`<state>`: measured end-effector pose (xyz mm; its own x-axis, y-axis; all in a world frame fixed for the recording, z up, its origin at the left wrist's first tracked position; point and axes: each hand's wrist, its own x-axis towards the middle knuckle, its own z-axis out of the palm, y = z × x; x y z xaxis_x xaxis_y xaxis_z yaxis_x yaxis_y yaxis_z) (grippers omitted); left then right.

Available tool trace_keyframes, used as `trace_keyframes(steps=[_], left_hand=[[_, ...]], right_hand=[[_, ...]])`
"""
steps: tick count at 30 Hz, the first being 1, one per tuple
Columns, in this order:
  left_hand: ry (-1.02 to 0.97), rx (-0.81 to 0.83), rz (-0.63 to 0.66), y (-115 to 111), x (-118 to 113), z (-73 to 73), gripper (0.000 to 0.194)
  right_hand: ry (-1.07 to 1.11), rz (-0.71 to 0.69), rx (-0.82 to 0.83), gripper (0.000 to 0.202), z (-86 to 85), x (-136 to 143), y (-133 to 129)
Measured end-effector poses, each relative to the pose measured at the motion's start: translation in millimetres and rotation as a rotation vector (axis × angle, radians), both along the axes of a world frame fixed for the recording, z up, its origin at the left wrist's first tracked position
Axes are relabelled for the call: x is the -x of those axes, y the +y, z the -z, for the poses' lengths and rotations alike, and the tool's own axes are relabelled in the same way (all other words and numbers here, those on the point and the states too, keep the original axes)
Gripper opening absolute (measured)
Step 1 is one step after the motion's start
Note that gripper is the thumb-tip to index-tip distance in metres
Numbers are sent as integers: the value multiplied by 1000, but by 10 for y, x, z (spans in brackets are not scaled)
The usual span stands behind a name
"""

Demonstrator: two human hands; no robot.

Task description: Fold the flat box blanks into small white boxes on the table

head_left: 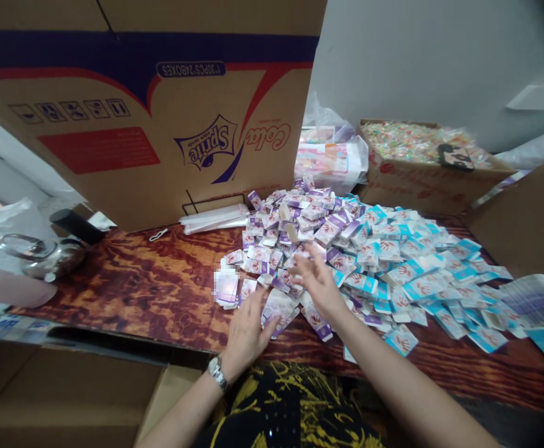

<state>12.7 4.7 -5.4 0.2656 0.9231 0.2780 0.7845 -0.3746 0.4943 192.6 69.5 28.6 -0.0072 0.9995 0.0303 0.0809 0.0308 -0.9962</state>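
Note:
A big heap of small printed boxes covers the middle and right of the wooden table (136, 280): purple boxes (330, 229) on the left side, blue boxes (411, 270) on the right. My left hand (245, 331), with a watch at the wrist, is over the heap's near left edge beside some flat purple cartons (280, 306); its fingers are apart and nothing shows in it. My right hand (316, 280) reaches over the purple boxes with its fingers spread, holding nothing visible.
A large cardboard carton (136, 143) stands behind the table's left part. Clear plastic sleeves (216, 218) lie at its foot. A kettle (52, 256) is at the left, an open box of wrapped items (416, 180) at the back right.

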Motion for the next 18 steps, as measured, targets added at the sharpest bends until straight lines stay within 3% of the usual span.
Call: trace_keyframes(steps=[3, 6, 12, 16, 18], left_hand=[[198, 99, 65, -7, -22, 187, 52], [327, 183, 76, -25, -68, 323, 57], [345, 167, 54, -49, -98, 395, 60], [208, 76, 3, -67, -82, 384, 62], [113, 19, -37, -60, -79, 342, 63]], right_hand=[[-714, -345, -28, 27, 152, 19, -206], [-1145, -421, 23, 21, 329, 117, -397], [-1141, -315, 3, 17, 465, 249, -446], [-743, -175, -68, 14, 447, 221, -437], [-550, -168, -79, 14, 402, 194, -428]])
